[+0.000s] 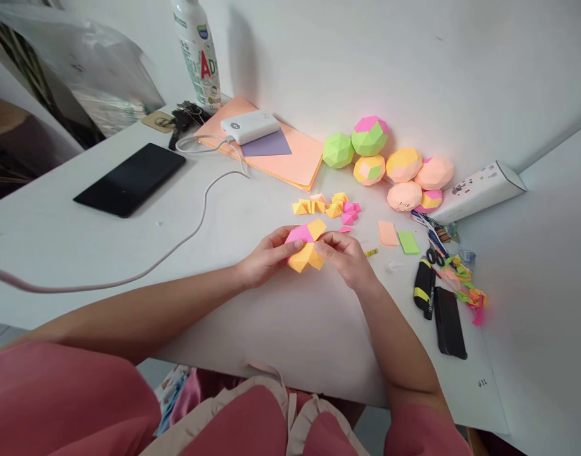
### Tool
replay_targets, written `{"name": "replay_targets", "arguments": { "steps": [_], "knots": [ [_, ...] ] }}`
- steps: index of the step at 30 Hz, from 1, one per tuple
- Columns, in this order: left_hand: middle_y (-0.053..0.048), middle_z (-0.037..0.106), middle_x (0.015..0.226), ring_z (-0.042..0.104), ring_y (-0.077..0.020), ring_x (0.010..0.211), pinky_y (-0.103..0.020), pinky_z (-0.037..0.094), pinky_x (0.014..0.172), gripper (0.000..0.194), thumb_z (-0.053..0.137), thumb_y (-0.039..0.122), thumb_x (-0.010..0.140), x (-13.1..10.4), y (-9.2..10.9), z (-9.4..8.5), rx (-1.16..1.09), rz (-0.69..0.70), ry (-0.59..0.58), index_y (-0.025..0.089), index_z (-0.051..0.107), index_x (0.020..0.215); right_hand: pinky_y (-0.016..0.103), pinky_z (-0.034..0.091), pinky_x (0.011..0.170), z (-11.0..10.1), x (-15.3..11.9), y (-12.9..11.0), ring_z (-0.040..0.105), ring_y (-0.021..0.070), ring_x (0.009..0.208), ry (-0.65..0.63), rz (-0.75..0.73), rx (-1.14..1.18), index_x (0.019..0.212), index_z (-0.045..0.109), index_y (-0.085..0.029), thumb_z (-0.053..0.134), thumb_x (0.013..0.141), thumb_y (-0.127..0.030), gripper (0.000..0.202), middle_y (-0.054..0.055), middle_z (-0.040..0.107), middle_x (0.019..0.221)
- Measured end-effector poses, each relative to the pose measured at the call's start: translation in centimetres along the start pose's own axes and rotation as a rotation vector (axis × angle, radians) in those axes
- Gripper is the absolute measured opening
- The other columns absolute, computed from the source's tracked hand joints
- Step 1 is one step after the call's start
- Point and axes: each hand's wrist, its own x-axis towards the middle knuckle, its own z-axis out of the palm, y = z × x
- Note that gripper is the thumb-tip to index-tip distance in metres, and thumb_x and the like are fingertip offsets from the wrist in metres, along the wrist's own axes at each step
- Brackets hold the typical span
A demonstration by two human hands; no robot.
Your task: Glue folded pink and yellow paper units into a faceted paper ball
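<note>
Between my hands, above the white table, is a partly assembled folded-paper ball (pixel 300 256) in pink and orange facets. My left hand (pixel 268 256) grips its left side, thumb across the front. At the right edge, my right hand (pixel 344 253) pinches the same paper piece with thumb and fingertips; what lies under those fingers is hidden. Just beyond sit several small folded orange paper units (pixel 317 206) and pink paper units (pixel 348 215). A yellow pencil (pixel 371 252) pokes out beside my right hand.
Finished paper balls (pixel 404 166) cluster by the wall. Sticky-note pads (pixel 388 234), scissors (pixel 435 256), a cutter (pixel 421 285) and a black case (pixel 450 323) lie right. A tablet (pixel 131 179), cable (pixel 195 231), power bank (pixel 250 126) and bottle (pixel 199 57) occupy the left.
</note>
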Motion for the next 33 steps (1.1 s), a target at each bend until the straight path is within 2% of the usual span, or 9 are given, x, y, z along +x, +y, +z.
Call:
{"name": "replay_targets", "arguments": {
  "steps": [4, 7, 10, 14, 17, 21, 25, 33],
  "knots": [
    [-0.008, 0.062, 0.101, 0.058, -0.0212, 0.091, -0.033, 0.046, 0.076, 0.040, 0.063, 0.042, 0.080, 0.1, 0.0, 0.0, -0.003, -0.001, -0.002, 0.019, 0.058, 0.112, 0.026, 0.043, 0.064, 0.0, 0.1, 0.2, 0.050, 0.0113, 0.067, -0.017, 0.025, 0.044, 0.067, 0.060, -0.019, 0.066, 0.073, -0.037, 0.020, -0.001, 0.056, 0.068],
    [-0.011, 0.061, 0.108, 0.056, -0.0243, 0.100, -0.037, 0.045, 0.084, 0.049, 0.058, 0.051, 0.080, 0.4, 0.0, 0.0, -0.084, 0.007, -0.114, 0.018, 0.058, 0.115, 0.026, 0.043, 0.065, 0.2, 0.3, 0.6, 0.051, 0.0108, 0.065, 0.052, -0.008, 0.135, 0.067, 0.062, -0.019, 0.067, 0.073, -0.035, 0.018, -0.002, 0.056, 0.067],
    [-0.013, 0.057, 0.121, 0.050, -0.0274, 0.114, -0.043, 0.039, 0.097, 0.053, 0.057, 0.056, 0.078, 0.5, -0.2, 0.0, -0.234, -0.086, -0.198, 0.019, 0.058, 0.116, 0.027, 0.044, 0.067, 0.5, 0.4, 1.0, 0.052, 0.0112, 0.066, 0.152, -0.086, 0.223, 0.069, 0.062, -0.019, 0.066, 0.075, -0.032, 0.015, -0.002, 0.057, 0.067],
    [-0.014, 0.059, 0.116, 0.054, -0.0279, 0.113, -0.046, 0.035, 0.101, 0.042, 0.063, 0.047, 0.077, 0.3, -0.8, -0.3, -0.367, -0.287, -0.237, 0.017, 0.061, 0.107, 0.027, 0.044, 0.068, 1.1, 0.3, 1.4, 0.053, 0.0116, 0.068, 0.278, -0.177, 0.205, 0.070, 0.061, -0.020, 0.064, 0.077, -0.031, 0.013, -0.002, 0.059, 0.069],
    [-0.014, 0.062, 0.110, 0.056, -0.0255, 0.109, -0.045, 0.036, 0.101, 0.027, 0.065, 0.032, 0.079, 0.2, -1.0, -0.4, -0.388, -0.341, -0.226, 0.015, 0.063, 0.099, 0.026, 0.044, 0.069, 1.8, 0.2, 1.7, 0.053, 0.0118, 0.069, 0.355, -0.207, 0.149, 0.071, 0.060, -0.020, 0.064, 0.077, -0.033, 0.014, -0.002, 0.058, 0.068],
    [-0.010, 0.059, 0.119, 0.055, -0.0200, 0.108, -0.036, 0.039, 0.097, 0.027, 0.064, 0.017, 0.079, 0.3, -0.8, -0.2, -0.395, -0.248, -0.123, 0.017, 0.062, 0.106, 0.028, 0.047, 0.074, 2.7, 0.2, 2.1, 0.057, 0.0141, 0.077, 0.352, -0.205, 0.143, 0.077, 0.058, -0.021, 0.060, 0.079, -0.036, 0.014, 0.000, 0.060, 0.078],
    [-0.008, 0.060, 0.117, 0.056, -0.0193, 0.105, -0.033, 0.040, 0.095, 0.030, 0.066, 0.014, 0.075, 0.5, -0.3, 0.0, -0.374, -0.114, -0.084, 0.017, 0.064, 0.105, 0.029, 0.049, 0.076, 3.2, 0.3, 2.8, 0.058, 0.0150, 0.084, 0.321, -0.189, 0.152, 0.082, 0.058, -0.022, 0.058, 0.080, -0.037, 0.015, 0.002, 0.060, 0.088],
    [-0.010, 0.061, 0.117, 0.051, -0.0236, 0.113, -0.034, 0.040, 0.094, 0.027, 0.068, 0.013, 0.072, 0.3, -0.1, 0.4, -0.365, -0.109, -0.097, 0.016, 0.065, 0.099, 0.031, 0.052, 0.077, 4.0, 0.1, 3.3, 0.058, 0.0157, 0.086, 0.310, -0.114, 0.117, 0.083, 0.057, -0.021, 0.056, 0.080, -0.042, 0.021, 0.003, 0.060, 0.094]
  ]
}}
